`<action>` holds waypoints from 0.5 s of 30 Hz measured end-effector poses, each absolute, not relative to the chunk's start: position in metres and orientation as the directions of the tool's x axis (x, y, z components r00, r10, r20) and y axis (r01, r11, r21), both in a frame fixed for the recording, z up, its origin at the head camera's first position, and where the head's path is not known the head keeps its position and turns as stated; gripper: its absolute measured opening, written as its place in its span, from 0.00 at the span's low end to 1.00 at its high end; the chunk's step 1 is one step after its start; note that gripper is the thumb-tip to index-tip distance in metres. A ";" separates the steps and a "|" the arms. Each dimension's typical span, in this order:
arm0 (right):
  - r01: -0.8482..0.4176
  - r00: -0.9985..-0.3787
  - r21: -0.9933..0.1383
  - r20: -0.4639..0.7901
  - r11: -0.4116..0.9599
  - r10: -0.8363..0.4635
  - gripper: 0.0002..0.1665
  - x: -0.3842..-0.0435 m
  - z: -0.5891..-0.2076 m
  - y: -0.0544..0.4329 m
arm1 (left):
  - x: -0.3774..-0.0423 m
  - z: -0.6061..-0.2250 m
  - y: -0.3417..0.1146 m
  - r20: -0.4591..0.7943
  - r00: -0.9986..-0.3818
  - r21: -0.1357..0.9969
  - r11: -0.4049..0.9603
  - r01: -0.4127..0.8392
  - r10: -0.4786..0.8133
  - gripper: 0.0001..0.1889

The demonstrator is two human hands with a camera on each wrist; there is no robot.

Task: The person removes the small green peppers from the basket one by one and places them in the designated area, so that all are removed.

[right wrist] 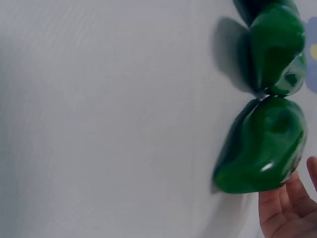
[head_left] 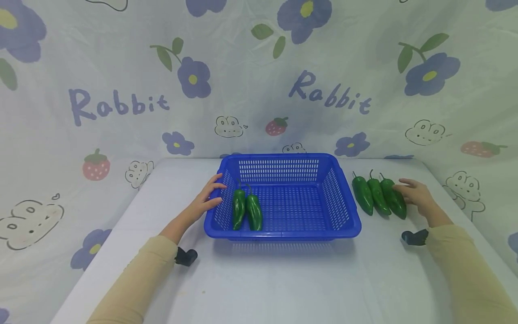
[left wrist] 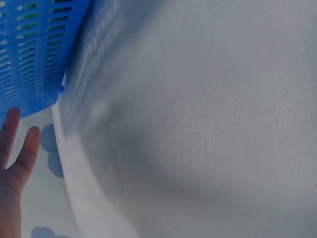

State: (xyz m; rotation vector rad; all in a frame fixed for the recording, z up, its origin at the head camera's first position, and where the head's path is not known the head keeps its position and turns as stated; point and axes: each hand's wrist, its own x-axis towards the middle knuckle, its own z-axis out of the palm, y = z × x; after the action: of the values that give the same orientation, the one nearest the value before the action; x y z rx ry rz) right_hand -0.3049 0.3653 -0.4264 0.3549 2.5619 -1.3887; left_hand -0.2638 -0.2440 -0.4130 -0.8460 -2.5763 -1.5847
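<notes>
A blue plastic basket (head_left: 283, 234) with slotted walls stands mid-table. Inside it, against the left side, lie two green peppers, one (head_left: 238, 209) beside the other (head_left: 254, 213). My left hand (head_left: 204, 199) is at the basket's left rim, fingers spread and fairly straight. Right of the basket, three more green peppers lie in a row: the left one (head_left: 363, 195), the middle one (head_left: 378, 196) and the right one (head_left: 394, 200). My right hand (head_left: 418, 195) reaches to the right pepper's outer side, its fingers loosely extended; in the right wrist view they are right at the pepper (right wrist: 265, 146).
The table (head_left: 283, 283) has a white cover. Behind it hangs a patterned curtain (head_left: 251, 76) with flowers, rabbits and strawberries. Dark wrist-worn devices stick out below the left sleeve (head_left: 137, 279) and the right sleeve (head_left: 465, 265).
</notes>
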 end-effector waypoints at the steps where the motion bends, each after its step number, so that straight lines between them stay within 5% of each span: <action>1: 0.293 -0.955 -0.795 -0.275 0.532 0.115 0.48 -0.305 -0.426 0.365 | -0.264 -0.413 -0.244 0.274 -0.854 0.827 0.344 0.444 0.443 0.20; 15: 0.168 -0.986 -0.821 -0.148 0.546 0.081 0.45 -0.302 -0.407 0.364 | -0.263 -0.412 -0.243 0.262 -0.860 0.836 0.343 0.429 0.438 0.20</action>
State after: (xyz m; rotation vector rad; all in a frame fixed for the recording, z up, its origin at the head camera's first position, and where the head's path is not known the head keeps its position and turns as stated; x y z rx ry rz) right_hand -0.3025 0.3635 -0.4070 0.2160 2.6797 -1.4389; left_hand -0.2631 -0.2434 -0.4121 -0.8333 -2.5811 -1.6022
